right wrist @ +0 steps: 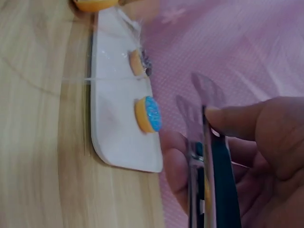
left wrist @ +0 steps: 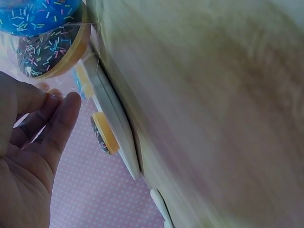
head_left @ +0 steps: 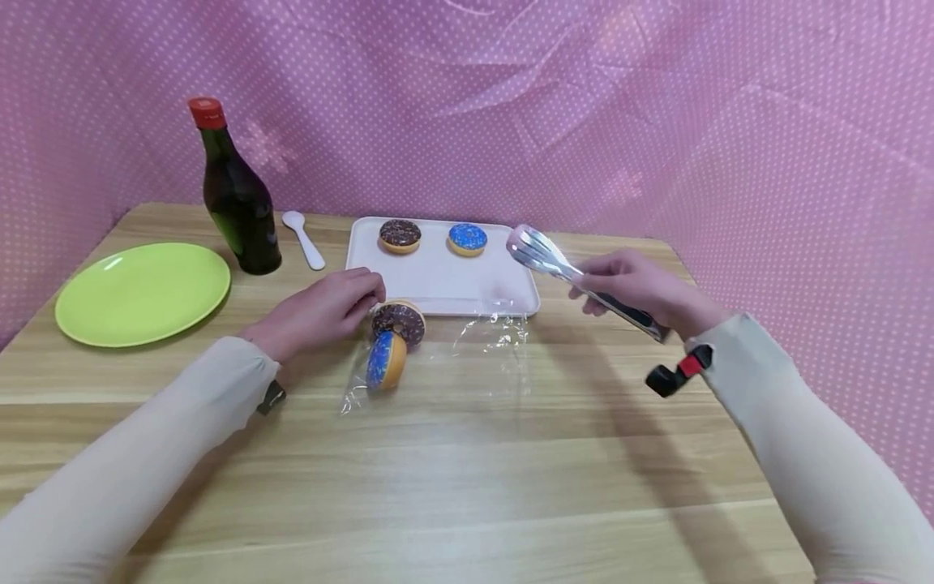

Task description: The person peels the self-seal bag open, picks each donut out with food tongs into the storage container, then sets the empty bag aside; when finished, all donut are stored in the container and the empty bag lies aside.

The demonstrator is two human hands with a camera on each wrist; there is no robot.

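Note:
My left hand (head_left: 321, 312) pinches the edge of a clear plastic bag (head_left: 481, 365) between thumb and fingertips. Inside the bag's left part, a chocolate donut with sprinkles (head_left: 404, 321) leans against a blue-iced donut (head_left: 380, 362). My right hand (head_left: 635, 284) grips a pair of metal tongs (head_left: 543, 253) by the dark handle, raised over the table's right side. The tongs' heads point left, and the right wrist view shows them apart with nothing between. Behind the bag, a white tray (head_left: 430, 280) carries another chocolate donut (head_left: 400, 234) and another blue donut (head_left: 467, 238).
A green plate (head_left: 142, 296) lies at the left of the wooden table (head_left: 452, 495). Beside it stands a dark bottle (head_left: 237, 195) with a red cap, close to a white spoon (head_left: 304, 241). Pink dotted cloth (head_left: 409, 97) hangs behind the table.

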